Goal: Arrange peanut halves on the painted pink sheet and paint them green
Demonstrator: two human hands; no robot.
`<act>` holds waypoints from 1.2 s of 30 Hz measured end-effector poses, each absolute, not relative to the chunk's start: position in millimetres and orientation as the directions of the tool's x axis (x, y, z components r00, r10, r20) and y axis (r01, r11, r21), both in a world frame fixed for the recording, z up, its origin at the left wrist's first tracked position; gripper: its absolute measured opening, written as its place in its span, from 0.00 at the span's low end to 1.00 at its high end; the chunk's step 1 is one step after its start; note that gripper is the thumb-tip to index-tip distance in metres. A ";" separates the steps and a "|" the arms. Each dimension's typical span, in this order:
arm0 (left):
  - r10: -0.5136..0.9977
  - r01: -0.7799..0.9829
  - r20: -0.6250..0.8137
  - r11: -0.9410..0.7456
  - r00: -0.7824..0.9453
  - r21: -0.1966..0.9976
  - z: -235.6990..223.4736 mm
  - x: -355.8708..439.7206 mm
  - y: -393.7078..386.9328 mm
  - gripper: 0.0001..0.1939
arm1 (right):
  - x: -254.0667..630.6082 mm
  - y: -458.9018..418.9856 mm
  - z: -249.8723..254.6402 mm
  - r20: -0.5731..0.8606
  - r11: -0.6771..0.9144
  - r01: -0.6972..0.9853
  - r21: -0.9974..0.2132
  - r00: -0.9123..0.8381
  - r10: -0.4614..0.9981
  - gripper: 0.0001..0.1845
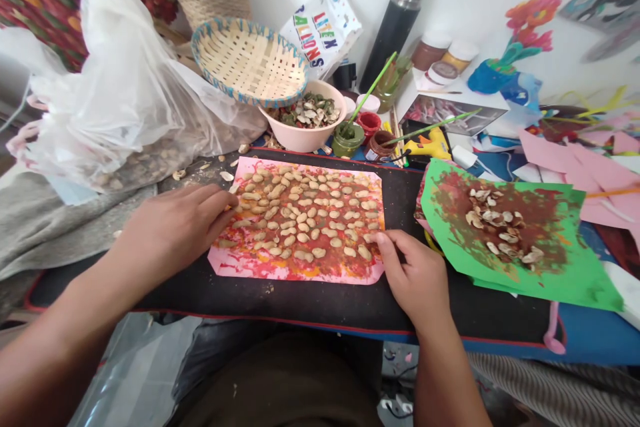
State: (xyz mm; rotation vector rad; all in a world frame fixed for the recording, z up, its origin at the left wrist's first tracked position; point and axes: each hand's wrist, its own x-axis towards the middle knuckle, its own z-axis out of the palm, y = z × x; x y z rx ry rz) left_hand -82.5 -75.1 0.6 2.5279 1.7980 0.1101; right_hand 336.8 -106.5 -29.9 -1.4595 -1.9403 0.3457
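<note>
Desk (595, 347), blue at its right end, mostly under a black mat (490, 307). White plastic bag (110, 93) slumped at left. If it sagged further, I'd expect its load to spread toward the work.

Green sheets (437, 217) at right, paint-smeared, with loose-looking shells (507, 237) on top; a forearm brushing the corner could scatter them.

Pink sheet (225, 267) flat on the mat, between both hands, paint over most of it. A one-sided lift or tug might bow it and send its load rolling.

Left hand (183, 220): fingers close together at the sheet's left edge; I can't tell whether it pinches paper or a nut. Right hand (415, 273): thumb and curled forefinger close at the right edge; grip unclear to me.

Open brown jar (381, 145) behind the sheet, a long green stick (437, 127) jutting out; snagging that could tip the paint.

Peanuts (303, 237) across the pink sheet. Can't tell if they're stuck; damp paint might let them slide.
</note>
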 end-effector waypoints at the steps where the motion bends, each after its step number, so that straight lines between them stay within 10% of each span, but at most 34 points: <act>1: 0.934 0.932 0.031 -0.357 0.355 0.061 0.2 -84.3 -75.2 0.30 | 336.9 -106.3 -29.8 0.354 0.337 0.745 -0.576 -0.145 0.924 0.20; 36: 0.985 0.969 -0.039 -0.157 0.167 0.189 21.4 -98.1 -54.0 0.25 | 338.3 -106.0 -29.0 0.305 0.297 0.750 -0.590 -0.134 0.943 0.23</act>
